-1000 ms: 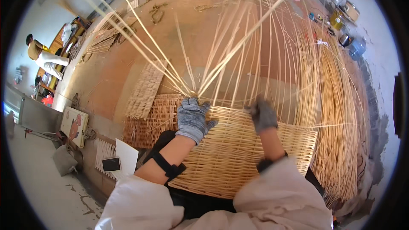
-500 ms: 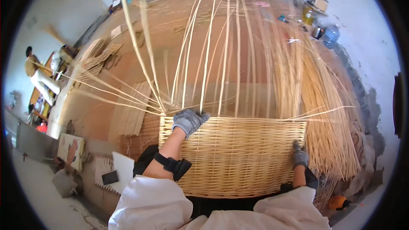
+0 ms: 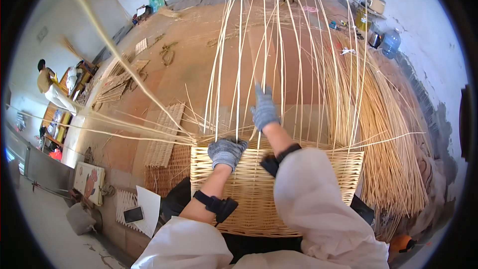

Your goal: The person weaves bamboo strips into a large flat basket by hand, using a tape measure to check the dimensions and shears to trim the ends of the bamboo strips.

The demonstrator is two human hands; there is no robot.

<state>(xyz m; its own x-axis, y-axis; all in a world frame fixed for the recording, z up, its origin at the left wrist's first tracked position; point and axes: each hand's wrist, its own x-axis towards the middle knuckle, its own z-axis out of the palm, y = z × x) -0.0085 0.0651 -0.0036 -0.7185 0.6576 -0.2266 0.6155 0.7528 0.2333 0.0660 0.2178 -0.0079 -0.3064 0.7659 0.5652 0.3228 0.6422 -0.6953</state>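
A pale woven willow panel [image 3: 244,204] stands in front of me, its long upright rods [image 3: 239,69] fanning away from the upper edge. My left hand [image 3: 227,153], in a grey knit glove, is closed over that edge towards its left part; the fingertips are hidden behind it. Just beyond the edge, my right hand [image 3: 266,109], gloved alike, is raised among the rods. Its fingers are closed round one willow rod, though part of the grip is hidden. Loose rod ends [image 3: 134,134] stick out sideways at the left corner.
A thick pile of willow rods [image 3: 383,164] lies at the right. Woven pieces [image 3: 164,144] rest on the floor at the left, near a phone [image 3: 133,214] on white board. A water bottle [image 3: 391,43] stands by the right wall. Another person [image 3: 52,89] stands far left.
My right hand has left the panel's right side and moved up and left to the rods beyond the edge. My left hand remains on the edge. A rod at the left has swung outward.
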